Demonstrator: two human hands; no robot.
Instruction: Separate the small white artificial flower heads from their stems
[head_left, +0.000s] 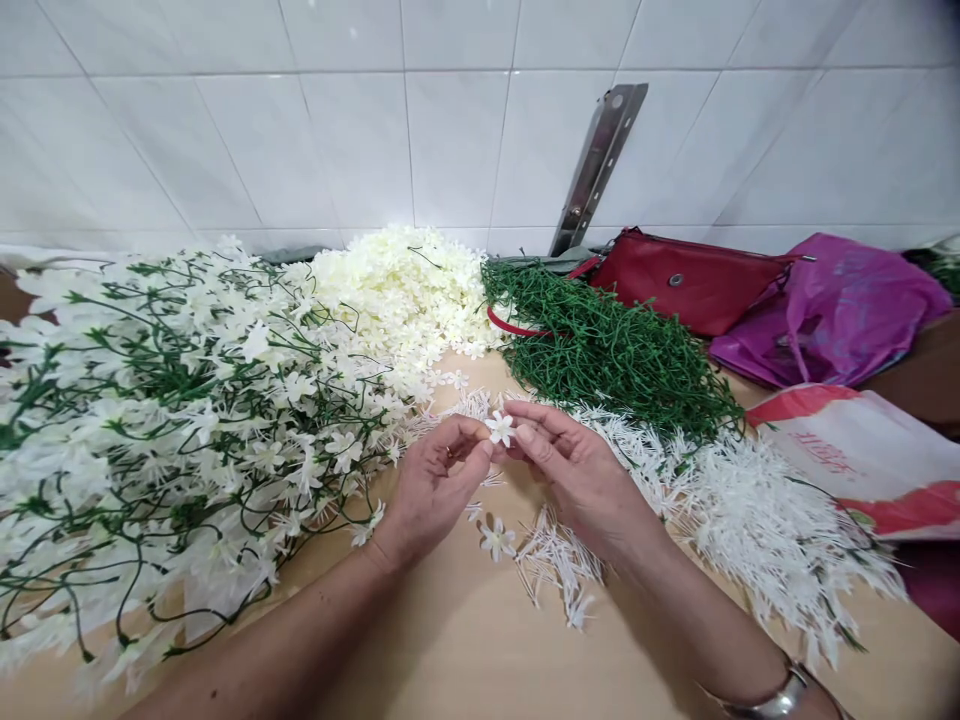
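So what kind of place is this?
It looks like a small workshop or a work corner indoors, maybe for making fake flowers. A wooden-looking table holds a big heap of white flowers on green stems and a pile of green stems, and behind is a tiled wall.

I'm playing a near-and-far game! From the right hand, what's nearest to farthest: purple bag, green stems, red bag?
From the right hand:
1. Green stems: just beyond it.
2. Red bag: behind the stems, near the wall.
3. Purple bag: farther right.
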